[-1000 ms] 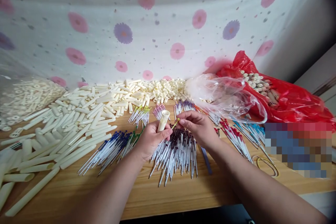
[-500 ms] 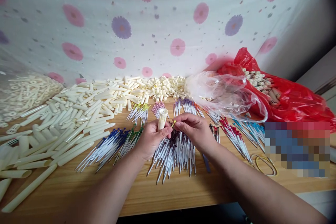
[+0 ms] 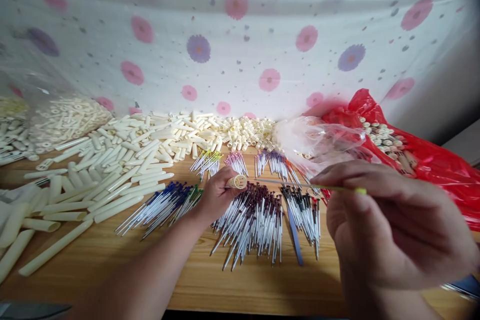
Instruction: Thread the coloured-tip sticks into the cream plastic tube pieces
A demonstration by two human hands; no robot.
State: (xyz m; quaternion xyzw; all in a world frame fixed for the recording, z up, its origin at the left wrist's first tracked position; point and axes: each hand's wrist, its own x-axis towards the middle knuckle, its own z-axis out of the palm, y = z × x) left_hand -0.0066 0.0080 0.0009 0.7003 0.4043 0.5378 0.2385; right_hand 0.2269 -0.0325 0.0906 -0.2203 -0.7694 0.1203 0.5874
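Yellow-headed rod [image 3: 315,185] pinched in right hand [image 3: 386,225]; cream tube [image 3: 237,181] gripped in left hand [image 3: 217,192].

Rod sits above the table [image 3: 232,290], long axis roughly level across the view, head by right thumb, thin end pointing left at the tube, apart from it in view; depth gap can't tell. Left fingers wrapped around tube, slotted open end facing camera. Right hand much closer to camera. Maroon-headed rods [image 3: 255,220] lie just below tube in view.
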